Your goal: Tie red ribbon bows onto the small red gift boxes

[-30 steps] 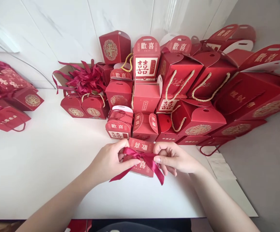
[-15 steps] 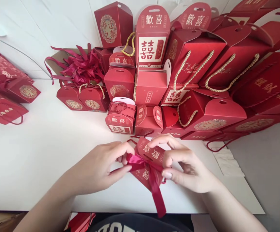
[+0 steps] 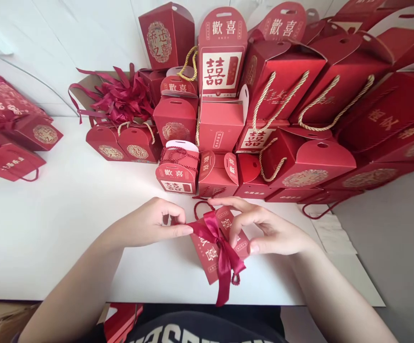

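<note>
A small red gift box (image 3: 209, 267) with pale printed characters lies on the white table in front of me, turned at an angle. A dark pink satin ribbon (image 3: 224, 259) is tied over its top in a bow, with tails hanging toward the near side. My left hand (image 3: 150, 224) pinches the end of the bow's left part between thumb and fingers. Over the box's right side is my right hand (image 3: 273, 231), thumb and fingers apart, fingertips close to the knot and the box top. A twisted red cord handle (image 3: 200, 206) sticks out at the far side.
Red boxes, some with gold rope handles (image 3: 266, 107), stand stacked along the back and right. A brown container holds a heap of loose ribbons (image 3: 124, 100). Finished-looking ribboned boxes (image 3: 17, 159) sit far left. The table's near edge (image 3: 257, 304) runs close to my body.
The box has turned on the table. The bow's right part, earlier between my right fingers, is let go and hangs toward the near side; my left hand still holds the left part.
</note>
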The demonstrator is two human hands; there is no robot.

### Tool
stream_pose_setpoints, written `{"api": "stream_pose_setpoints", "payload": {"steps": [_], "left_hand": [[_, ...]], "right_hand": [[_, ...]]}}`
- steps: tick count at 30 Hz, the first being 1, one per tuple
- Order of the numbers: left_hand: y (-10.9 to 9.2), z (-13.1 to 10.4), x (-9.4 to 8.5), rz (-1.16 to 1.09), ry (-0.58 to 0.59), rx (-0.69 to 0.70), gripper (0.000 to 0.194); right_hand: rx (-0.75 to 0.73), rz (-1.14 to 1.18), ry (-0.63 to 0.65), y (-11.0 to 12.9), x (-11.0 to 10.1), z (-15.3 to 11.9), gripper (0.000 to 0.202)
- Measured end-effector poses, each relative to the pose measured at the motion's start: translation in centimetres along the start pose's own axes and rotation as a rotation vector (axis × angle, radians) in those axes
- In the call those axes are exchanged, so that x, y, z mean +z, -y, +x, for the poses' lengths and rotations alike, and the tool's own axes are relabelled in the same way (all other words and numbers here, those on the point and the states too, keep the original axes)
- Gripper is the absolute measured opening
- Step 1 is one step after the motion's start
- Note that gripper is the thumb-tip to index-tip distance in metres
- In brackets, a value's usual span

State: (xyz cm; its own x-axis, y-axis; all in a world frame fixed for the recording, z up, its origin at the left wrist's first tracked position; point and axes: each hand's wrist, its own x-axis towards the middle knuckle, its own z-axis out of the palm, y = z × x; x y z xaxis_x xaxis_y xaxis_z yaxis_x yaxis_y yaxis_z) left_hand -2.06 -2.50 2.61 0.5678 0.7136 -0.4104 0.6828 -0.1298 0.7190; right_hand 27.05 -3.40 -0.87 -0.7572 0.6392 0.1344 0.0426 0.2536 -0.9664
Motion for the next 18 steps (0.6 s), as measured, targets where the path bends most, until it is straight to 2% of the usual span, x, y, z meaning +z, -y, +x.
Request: {"api": "stream_pose_setpoints", "payload": {"steps": [3, 7, 9, 13, 18], "left_hand": [[0.17, -0.23, -0.57, -0.050, 0.017, 0.004, 0.032], [0.50, -0.36, -1.03, -0.043, -0.003, 0.009, 0.032], [0.47, -0.16, -0.90, -0.070, -0.020, 0.024, 0.030], [0.35, 0.31, -0.44, -0.107, -0.045, 0.066, 0.030], [0.44, -0.13, -0.82, -0.063, 0.000, 0.110, 0.028]], "right_hand": [[-0.029, -0.116, 0.056, 0.41, -0.03, -0.10, 0.032], [-0.067, -0.246, 0.110, 0.64, 0.38, -0.14, 0.009], [-0.086, -0.271, 0.108, 0.66, 0.60, -0.18, 0.011], [-0.059, -0.185, 0.064, 0.72, 0.68, -0.25, 0.020], [-0.005, 0.054, -0.062, 0.47, 0.51, -0.11, 0.020]]}}
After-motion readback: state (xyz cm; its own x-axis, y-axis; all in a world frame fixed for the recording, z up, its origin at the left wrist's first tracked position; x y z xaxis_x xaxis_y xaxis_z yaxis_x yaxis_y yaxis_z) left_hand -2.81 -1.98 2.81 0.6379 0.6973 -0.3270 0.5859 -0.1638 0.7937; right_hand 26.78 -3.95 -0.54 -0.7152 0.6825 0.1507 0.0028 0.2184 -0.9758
